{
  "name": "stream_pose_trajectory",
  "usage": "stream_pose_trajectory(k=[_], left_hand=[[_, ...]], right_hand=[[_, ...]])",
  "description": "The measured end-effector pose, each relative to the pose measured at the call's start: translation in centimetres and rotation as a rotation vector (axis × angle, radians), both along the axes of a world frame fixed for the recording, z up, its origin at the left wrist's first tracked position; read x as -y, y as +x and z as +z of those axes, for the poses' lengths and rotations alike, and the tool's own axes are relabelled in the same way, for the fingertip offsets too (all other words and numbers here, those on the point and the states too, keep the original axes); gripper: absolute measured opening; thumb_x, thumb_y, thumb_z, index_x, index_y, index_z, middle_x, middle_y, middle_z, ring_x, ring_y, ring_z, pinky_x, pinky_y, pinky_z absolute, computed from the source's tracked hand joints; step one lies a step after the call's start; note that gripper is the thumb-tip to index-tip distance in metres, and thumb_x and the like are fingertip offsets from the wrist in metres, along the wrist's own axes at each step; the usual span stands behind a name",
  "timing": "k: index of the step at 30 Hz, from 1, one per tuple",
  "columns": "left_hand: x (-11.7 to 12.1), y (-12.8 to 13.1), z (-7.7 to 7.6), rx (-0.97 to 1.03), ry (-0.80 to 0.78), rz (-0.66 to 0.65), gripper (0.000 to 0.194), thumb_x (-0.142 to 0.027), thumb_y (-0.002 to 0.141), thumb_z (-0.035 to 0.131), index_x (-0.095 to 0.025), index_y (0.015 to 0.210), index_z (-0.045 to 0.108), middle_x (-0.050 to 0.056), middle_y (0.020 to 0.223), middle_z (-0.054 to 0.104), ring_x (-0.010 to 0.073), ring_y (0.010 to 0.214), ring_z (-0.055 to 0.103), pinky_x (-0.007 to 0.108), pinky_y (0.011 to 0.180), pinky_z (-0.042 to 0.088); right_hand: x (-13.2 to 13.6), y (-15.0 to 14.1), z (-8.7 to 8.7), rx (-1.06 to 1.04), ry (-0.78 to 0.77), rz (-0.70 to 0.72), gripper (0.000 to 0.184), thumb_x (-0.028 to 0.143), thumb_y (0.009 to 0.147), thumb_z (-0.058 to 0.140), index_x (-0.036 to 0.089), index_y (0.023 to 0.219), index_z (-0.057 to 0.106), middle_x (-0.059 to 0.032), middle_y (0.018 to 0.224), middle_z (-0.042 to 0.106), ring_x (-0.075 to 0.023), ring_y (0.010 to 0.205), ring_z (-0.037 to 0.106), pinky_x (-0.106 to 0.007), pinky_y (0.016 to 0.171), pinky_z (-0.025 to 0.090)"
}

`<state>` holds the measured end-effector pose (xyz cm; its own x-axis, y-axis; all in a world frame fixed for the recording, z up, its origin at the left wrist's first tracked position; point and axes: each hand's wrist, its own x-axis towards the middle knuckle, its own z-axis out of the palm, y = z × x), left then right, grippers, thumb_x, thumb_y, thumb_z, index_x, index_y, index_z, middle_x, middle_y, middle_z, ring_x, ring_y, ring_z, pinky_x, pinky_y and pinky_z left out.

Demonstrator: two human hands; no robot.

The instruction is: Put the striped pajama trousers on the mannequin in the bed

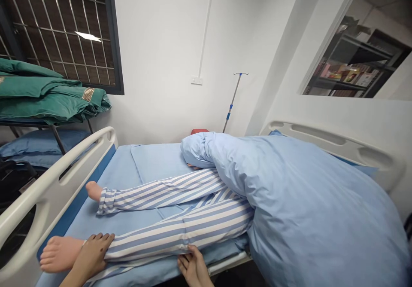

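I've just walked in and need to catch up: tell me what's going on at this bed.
A person has both hands on the near leg of a figure lying on the bed in striped trousers. The left hand lies over the ankle; the right hand touches the trouser cloth at the near side, around the knee; whether it grips is unclear. The far leg lies uncovered, while a blue quilt hides the upper body.

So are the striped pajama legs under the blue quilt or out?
Mostly out: the striped pajama legs show along most of their length; the blue quilt covers their tops.
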<state>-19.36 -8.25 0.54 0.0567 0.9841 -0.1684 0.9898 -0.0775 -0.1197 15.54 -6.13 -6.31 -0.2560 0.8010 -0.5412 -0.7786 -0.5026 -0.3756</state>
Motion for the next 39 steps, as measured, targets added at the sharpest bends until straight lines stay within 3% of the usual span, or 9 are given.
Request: stream_pose_trajectory(k=[10,17,19,22,25,27,30,34,39], left_hand=[[-0.8,-1.1,-0.4,0.090,0.042,-0.023,0.063,-0.011,0.057,0.040,-0.023,0.117,0.055,0.006,0.110,0.063,0.0232,0.099,0.055,0.036,0.087,0.039],[-0.8,-1.0,-0.2,0.114,0.036,-0.035,0.062,-0.012,0.056,0.040,-0.023,0.115,0.056,0.005,0.106,0.064,0.0230,0.097,0.057,0.035,0.085,0.040],[-0.8,-1.0,-0.1,0.119,0.027,-0.032,0.063,-0.012,0.056,0.040,-0.023,0.116,0.056,0.004,0.107,0.064,0.0225,0.098,0.057,0.035,0.086,0.040],[-0.8,-1.2,-0.4,0.131,0.023,-0.021,0.063,-0.012,0.056,0.041,-0.025,0.116,0.055,0.004,0.110,0.064,0.0216,0.099,0.056,0.034,0.088,0.040],[-0.9,-1.4,-0.8,0.130,0.036,-0.025,0.063,-0.012,0.056,0.041,-0.025,0.116,0.055,0.004,0.111,0.063,0.0216,0.100,0.056,0.034,0.087,0.040],[-0.9,-1.5,-1.0,0.122,0.049,-0.040,0.063,-0.012,0.056,0.040,-0.024,0.117,0.054,0.005,0.111,0.063,0.0223,0.099,0.057,0.034,0.086,0.040],[-1.0,-1.5,-1.1,0.116,0.058,-0.060,0.063,-0.012,0.057,0.040,-0.022,0.117,0.054,0.006,0.109,0.063,0.0231,0.097,0.057,0.035,0.085,0.041],[-1.1,-1.3,-1.0,0.105,0.047,-0.061,0.060,-0.013,0.056,0.041,-0.023,0.113,0.057,0.006,0.107,0.064,0.0246,0.096,0.057,0.037,0.084,0.041],[-1.2,-1.1,-0.7,0.095,0.020,-0.056,0.062,-0.014,0.055,0.042,-0.023,0.114,0.056,0.006,0.107,0.064,0.0249,0.097,0.057,0.037,0.085,0.040]], right_hand=[[0.5,0.4,2.0,0.109,0.086,-0.030,0.029,0.032,0.053,0.073,0.018,0.069,0.055,-0.0012,0.069,0.062,-0.0191,0.075,0.060,-0.032,0.070,0.046],[0.3,-0.3,1.9,0.145,0.087,-0.049,0.027,0.034,0.057,0.069,0.020,0.073,0.054,-0.0002,0.073,0.062,-0.0169,0.071,0.060,-0.030,0.068,0.046],[0.7,-0.4,1.9,0.294,0.093,0.037,0.028,0.038,0.059,0.067,0.019,0.076,0.055,-0.0023,0.077,0.064,-0.0172,0.071,0.060,-0.029,0.065,0.046],[1.7,-0.1,3.0,0.783,0.235,0.235,0.026,0.041,0.064,0.064,0.017,0.074,0.058,-0.0047,0.073,0.063,-0.0184,0.065,0.059,-0.028,0.057,0.043],[1.9,0.1,5.7,1.334,0.665,0.216,0.020,0.037,0.076,0.055,0.019,0.078,0.063,-0.0052,0.073,0.061,-0.0196,0.070,0.056,-0.032,0.066,0.043],[1.1,-0.3,7.7,1.599,0.954,0.137,0.023,0.033,0.083,0.047,0.022,0.094,0.064,-0.0075,0.090,0.062,-0.0222,0.087,0.055,-0.035,0.080,0.041],[-0.9,-1.4,9.1,1.865,1.169,0.147,0.029,0.027,0.085,0.044,0.026,0.110,0.059,-0.0073,0.115,0.057,-0.0252,0.111,0.046,-0.042,0.095,0.032],[-2.3,-3.2,7.1,1.998,1.240,0.261,0.040,0.034,0.085,0.046,0.027,0.125,0.049,-0.0054,0.129,0.049,-0.0256,0.122,0.039,-0.046,0.104,0.022],[-1.8,-4.8,4.3,2.024,1.269,0.247,0.054,0.040,0.086,0.043,0.023,0.137,0.034,-0.0045,0.142,0.033,-0.0256,0.131,0.026,-0.042,0.107,0.019]])
